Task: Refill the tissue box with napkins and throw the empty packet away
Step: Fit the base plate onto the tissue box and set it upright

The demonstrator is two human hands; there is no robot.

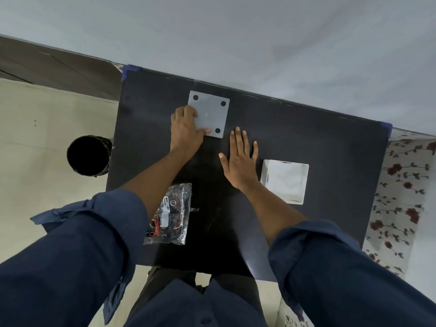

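A square white base plate with black round feet lies at the far middle of the black table. My left hand grips its near left corner. My right hand hovers flat and open just right of the plate, holding nothing. The white tissue box stands open side up at the right, with white napkins inside. A clear plastic packet with a white label lies crumpled near the front edge, beside my left forearm.
A black round bin stands on the pale floor left of the table. A floral cloth covers a surface to the right. A grey wall runs behind the table.
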